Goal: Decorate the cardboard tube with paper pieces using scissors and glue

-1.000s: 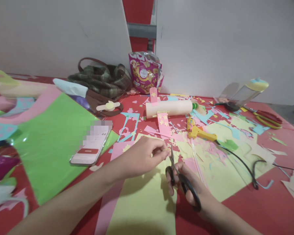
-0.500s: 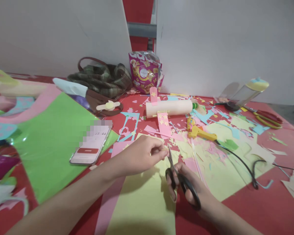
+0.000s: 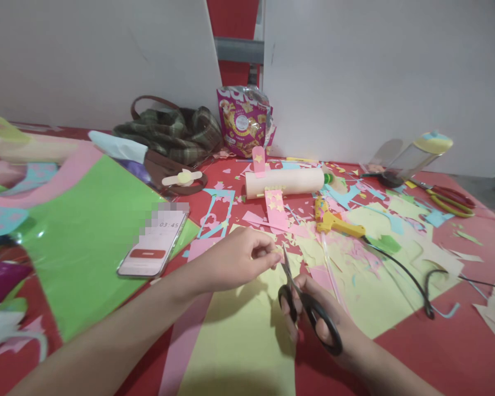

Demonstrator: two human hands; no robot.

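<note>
My right hand [image 3: 313,308] is closed around the black handles of a pair of scissors [image 3: 320,324], fingers through the loops. The blades point up and away, slightly apart, with their tips beside the fingertips of my left hand [image 3: 249,258]. Thumb and forefinger of that hand are pinched together at the blades; whatever they hold is too small to make out. Below both hands lies a pale yellow paper sheet [image 3: 239,341] over a pink one [image 3: 181,341]. Just beyond them a cream paper tube [image 3: 297,182] with pink star-decorated strips [image 3: 276,209] rests on its side.
A yellow glue gun [image 3: 340,224] with a black cord lies right of the tube among paper scraps. On the left a phone [image 3: 154,242] rests on a green sheet [image 3: 82,247]. Behind stand a purple snack bag [image 3: 243,124] and a plaid bag [image 3: 173,132]. Other scissors [image 3: 451,201] lie far right.
The scissor handles have spread a little, the right loop shifting outward. My left hand has stayed almost in place. The phone's timer has moved from 03:44 to 03:45.
</note>
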